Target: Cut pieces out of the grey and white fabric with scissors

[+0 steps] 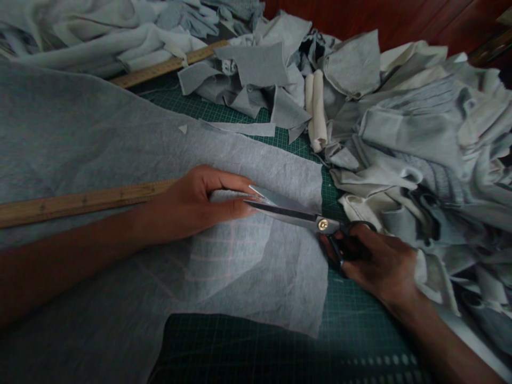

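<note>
My right hand grips the black handles of a pair of scissors with a brass-coloured pivot screw. The blades are slightly apart and point left, their tips at the fingertips of my left hand. That hand lies over a wide sheet of grey fabric, thumb and forefinger closing towards each other on a raised bit of it beside the blades. Faint pinkish grid lines run across the fabric under the left hand. A wooden ruler lies on the sheet, its right end hidden behind the left wrist.
Under the fabric is a green cutting mat with a fine grid. A second wooden ruler lies at the back. Grey fabric scraps and a big heap of pale cloth crowd the back and right. A reddish wooden surface stands behind.
</note>
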Demonstrator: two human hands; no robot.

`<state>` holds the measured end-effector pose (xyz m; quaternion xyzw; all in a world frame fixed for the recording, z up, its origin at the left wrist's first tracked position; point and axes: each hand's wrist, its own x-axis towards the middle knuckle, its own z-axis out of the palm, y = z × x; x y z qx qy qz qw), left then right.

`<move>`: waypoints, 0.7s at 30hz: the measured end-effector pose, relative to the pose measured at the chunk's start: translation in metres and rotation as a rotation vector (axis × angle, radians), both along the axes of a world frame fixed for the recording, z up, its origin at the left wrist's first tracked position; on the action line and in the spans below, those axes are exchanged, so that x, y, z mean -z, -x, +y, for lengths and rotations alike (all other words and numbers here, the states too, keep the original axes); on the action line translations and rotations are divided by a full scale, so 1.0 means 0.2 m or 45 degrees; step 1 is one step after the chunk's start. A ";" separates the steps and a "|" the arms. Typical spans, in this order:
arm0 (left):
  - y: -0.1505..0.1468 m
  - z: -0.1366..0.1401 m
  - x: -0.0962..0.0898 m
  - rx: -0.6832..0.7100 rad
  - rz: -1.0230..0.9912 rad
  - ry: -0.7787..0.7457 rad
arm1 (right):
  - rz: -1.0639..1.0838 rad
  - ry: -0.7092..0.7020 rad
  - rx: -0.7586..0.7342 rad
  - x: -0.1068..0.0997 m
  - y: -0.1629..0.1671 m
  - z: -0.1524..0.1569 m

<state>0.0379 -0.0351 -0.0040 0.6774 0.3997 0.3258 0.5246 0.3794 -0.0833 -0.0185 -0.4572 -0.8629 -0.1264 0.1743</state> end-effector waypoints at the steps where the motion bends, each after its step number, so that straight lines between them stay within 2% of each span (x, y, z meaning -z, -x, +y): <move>1: 0.00 0.00 0.00 0.015 -0.015 0.022 | -0.002 0.000 -0.010 0.00 0.00 0.00; 4: 0.02 0.00 0.01 0.061 -0.069 0.143 | -0.016 -0.009 -0.022 0.00 0.00 0.01; 8: 0.03 0.01 0.03 0.146 -0.250 0.475 | 0.013 -0.072 -0.037 -0.01 0.01 0.02; 10: 0.03 0.01 0.04 0.160 -0.347 0.574 | 0.031 -0.098 -0.083 -0.02 0.02 0.02; 21: 0.01 0.01 0.00 0.113 -0.436 0.814 | -0.029 -0.162 -0.185 -0.07 0.06 0.05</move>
